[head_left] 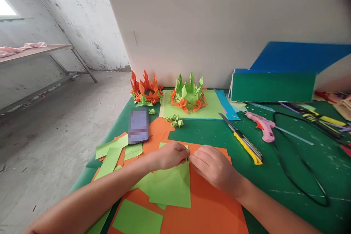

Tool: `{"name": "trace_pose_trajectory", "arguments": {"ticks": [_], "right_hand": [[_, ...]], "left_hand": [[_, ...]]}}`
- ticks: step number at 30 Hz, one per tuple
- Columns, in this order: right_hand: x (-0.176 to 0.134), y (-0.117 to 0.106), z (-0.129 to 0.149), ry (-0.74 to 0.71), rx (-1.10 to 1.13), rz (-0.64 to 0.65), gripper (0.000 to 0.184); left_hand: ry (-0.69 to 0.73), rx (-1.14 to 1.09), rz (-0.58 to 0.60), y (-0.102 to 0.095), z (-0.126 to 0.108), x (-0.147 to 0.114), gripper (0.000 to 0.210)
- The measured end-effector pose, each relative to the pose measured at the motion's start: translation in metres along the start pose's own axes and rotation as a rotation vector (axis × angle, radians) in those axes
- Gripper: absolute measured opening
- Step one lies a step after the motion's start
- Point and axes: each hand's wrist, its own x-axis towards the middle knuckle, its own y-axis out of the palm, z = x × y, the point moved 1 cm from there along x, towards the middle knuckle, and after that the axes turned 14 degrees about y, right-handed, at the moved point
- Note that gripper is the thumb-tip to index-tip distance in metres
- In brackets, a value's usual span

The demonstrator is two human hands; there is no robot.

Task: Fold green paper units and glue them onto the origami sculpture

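Observation:
My left hand (173, 154) and my right hand (215, 166) meet fingertip to fingertip above the paper. Both are closed in a pinch around a small piece of green paper (187, 158), mostly hidden by the fingers. Beneath them a light green sheet (171, 188) lies on a large orange sheet (214, 212). Several folded green paper pieces (174, 120) sit in a cluster farther back. Behind these stands a green folded-paper crown (189, 91) with orange flowers around its base. To its left is an orange folded-paper crown (146, 89) with green pieces.
A phone (138, 126) lies at the left among paper scraps (109, 162). On the right are a yellow utility knife (242, 142), a pink glue gun (261, 126) and its looping black cord (287, 175). A white board (192, 36) rises behind the green tabletop (301, 161).

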Motion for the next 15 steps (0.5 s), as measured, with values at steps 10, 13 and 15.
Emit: {"name": "trace_pose_trajectory", "arguments": {"ticks": [10,13,15], "right_hand": [[0.008,-0.012,-0.027,0.315,0.234,0.005,0.011],[0.009,-0.016,-0.035,0.377,0.244,-0.028,0.011],[0.007,-0.016,-0.037,0.400,0.245,-0.038,0.011]], "left_hand": [[0.224,0.057,-0.141,-0.038,-0.009,0.015,0.045],[0.286,0.619,-0.471,-0.077,-0.001,0.026,0.043],[0.170,0.914,-0.521,-0.096,0.007,0.032,0.050]]}}
